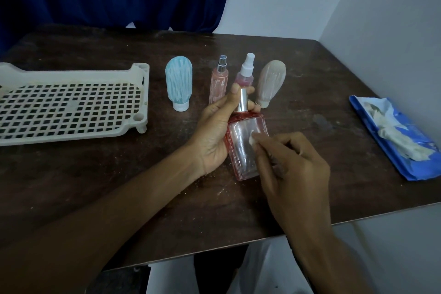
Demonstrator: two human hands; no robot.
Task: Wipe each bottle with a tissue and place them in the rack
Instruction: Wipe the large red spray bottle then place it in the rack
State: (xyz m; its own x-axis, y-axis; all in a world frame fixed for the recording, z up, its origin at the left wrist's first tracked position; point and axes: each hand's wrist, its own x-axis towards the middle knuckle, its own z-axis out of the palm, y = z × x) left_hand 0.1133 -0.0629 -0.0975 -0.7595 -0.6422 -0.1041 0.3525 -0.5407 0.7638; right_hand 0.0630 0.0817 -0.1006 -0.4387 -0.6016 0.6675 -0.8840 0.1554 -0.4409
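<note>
- Left hand [214, 126] grips the square pink bottle [245, 148] above the surface [95, 186]; right hand [293, 164] pinches a tissue [252, 139] against its face.
- Rack [71, 102] holds nothing; four smeared bottles [218, 83] stand waiting.

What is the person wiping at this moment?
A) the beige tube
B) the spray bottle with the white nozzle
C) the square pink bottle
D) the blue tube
C: the left hand holds the square pink bottle while the right hand presses a tissue on its face; the blue tube, beige tube and spray bottle stand on the table behind.
</note>
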